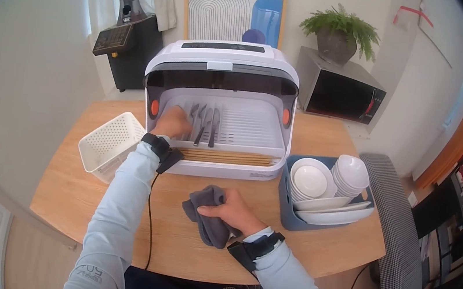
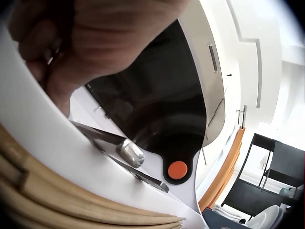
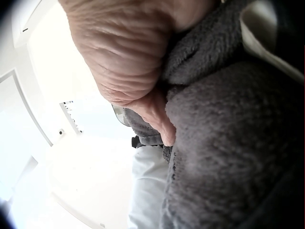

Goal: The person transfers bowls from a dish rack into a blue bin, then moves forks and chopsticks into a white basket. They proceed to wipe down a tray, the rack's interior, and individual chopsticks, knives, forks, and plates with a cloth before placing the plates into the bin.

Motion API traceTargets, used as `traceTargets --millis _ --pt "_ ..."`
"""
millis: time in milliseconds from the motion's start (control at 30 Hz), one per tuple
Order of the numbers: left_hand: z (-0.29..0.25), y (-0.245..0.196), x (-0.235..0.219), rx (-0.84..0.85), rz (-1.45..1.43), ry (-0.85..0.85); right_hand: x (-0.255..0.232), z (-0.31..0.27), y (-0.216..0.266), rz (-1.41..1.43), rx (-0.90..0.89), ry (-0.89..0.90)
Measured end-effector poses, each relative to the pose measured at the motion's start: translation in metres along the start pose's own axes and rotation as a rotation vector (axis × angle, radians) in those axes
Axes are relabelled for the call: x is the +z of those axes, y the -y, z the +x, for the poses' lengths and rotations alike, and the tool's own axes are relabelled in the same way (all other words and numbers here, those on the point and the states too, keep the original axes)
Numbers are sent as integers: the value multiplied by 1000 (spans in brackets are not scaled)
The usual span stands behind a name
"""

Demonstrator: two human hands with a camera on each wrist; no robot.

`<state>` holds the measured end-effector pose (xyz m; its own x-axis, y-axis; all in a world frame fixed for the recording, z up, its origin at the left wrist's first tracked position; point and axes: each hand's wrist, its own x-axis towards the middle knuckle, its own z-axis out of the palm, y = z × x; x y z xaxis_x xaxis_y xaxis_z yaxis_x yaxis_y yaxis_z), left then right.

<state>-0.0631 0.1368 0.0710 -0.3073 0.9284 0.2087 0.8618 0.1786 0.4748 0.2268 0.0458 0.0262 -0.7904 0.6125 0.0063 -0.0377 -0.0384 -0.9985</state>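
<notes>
My left hand [image 1: 173,122] reaches inside a white countertop dish dryer [image 1: 210,170], at the left of its rack. In the left wrist view its fingers are curled, and a shiny bit of metal cutlery [image 2: 53,56] shows between them; most of that piece is hidden. Right beside the hand, several knives and other cutlery [image 1: 214,127] lean side by side on the rack. Wooden chopsticks [image 1: 227,158] lie along the front trough. Over the table, my right hand [image 1: 240,212] grips a bunched dark grey cloth [image 1: 210,232], thumb on top.
A white perforated basket [image 1: 104,142] stands left of the dryer. On the right, a blue-grey tub [image 1: 290,218] holds stacked white bowls [image 1: 350,173] and plates. The dryer's dark visor [image 1: 222,79] is raised. A checked chair [image 1: 392,236] stands at the table's right edge.
</notes>
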Motion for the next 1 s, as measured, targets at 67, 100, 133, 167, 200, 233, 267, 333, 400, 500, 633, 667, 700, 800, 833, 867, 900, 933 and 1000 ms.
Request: traceTargets --millis 67,100,133,167,200,233,267,333,400,500,633,667,700,800,833,867,900,933,1000 --pt "0 0 -2 -38 -81 -40 0 0 1 -8 3 -3" --pt "-1 -2 -5 -61 -124 -44 0 0 2 -12 6 -6" --pt "-3 -4 -7 -84 -167 -50 1 0 2 -18 9 -7" --pt "-8 -10 -10 -69 -168 -35 1 0 2 -25 6 -12" --pt "-16 -17 -13 -54 -168 -22 1 0 2 -32 2 -15" --pt "-22 -23 -14 -39 -168 -8 1 0 1 -40 -2 -19" --pt "-26 -26 -11 -9 -153 26 1 0 1 -38 -8 -18" --pt "-35 -33 -5 53 -126 95 1 0 0 -35 -18 -16" --pt "-47 -51 -4 60 -82 63 1 1 -1 -21 -7 -18" --pt "-50 -55 3 70 -66 2 1 -1 3 -37 16 -27" --pt "-40 -47 4 58 -84 53 2 -2 4 -14 9 -19" --pt "-38 -45 4 50 -89 78 2 -1 3 -10 -1 -15" --pt "-37 -43 5 49 -89 56 1 -1 1 -7 -11 -13" --pt "-38 -45 3 20 -117 49 1 0 -1 20 -25 -5" --pt "-38 -46 1 -6 -145 87 1 0 -1 33 -28 -3" --pt "-38 -47 -1 -32 -173 127 1 0 -1 25 -25 -5" --pt "-39 -44 2 -56 -300 54 1 -1 -1 19 -21 -5" --pt "-41 -37 8 -81 -425 -20 1 -1 -1 14 -17 -5" --pt "-48 -42 3 -135 -559 -72 0 1 -6 17 -23 1"
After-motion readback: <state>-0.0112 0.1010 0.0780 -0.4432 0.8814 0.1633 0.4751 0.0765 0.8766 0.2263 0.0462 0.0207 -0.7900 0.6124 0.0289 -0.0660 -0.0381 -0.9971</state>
